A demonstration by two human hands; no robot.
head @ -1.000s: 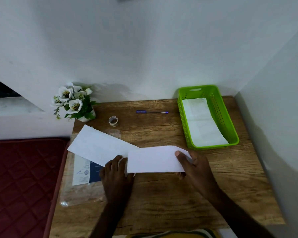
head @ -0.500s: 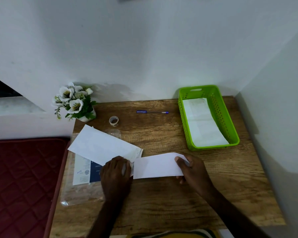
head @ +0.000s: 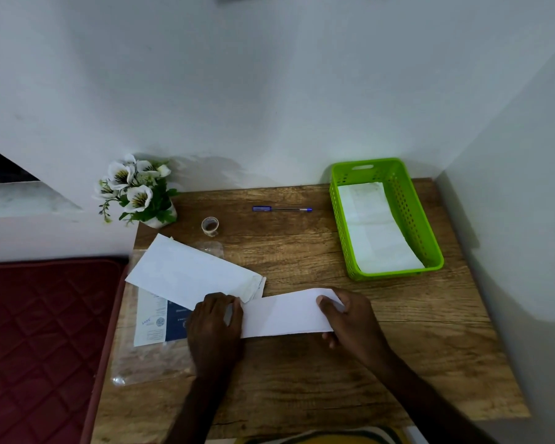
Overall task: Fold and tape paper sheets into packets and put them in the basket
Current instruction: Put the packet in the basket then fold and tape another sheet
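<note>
Sheet: folded white paper strip [head: 284, 314] is lying flat on the wooden table [head: 398, 363], light and floppy (creases easily).
Grip: left hand [head: 215, 322] is pressing its left end; right hand [head: 350, 315] is pinching its right end.
Hold: taking the ends seems best.

On the table [head: 302, 379], the basket [head: 430, 248] sits far right (packets [head: 375, 232] inside); the pen [head: 281, 209] lies left of it, then the tape roll [head: 210, 225], with the flowers [head: 135, 190] at the far left corner.
</note>
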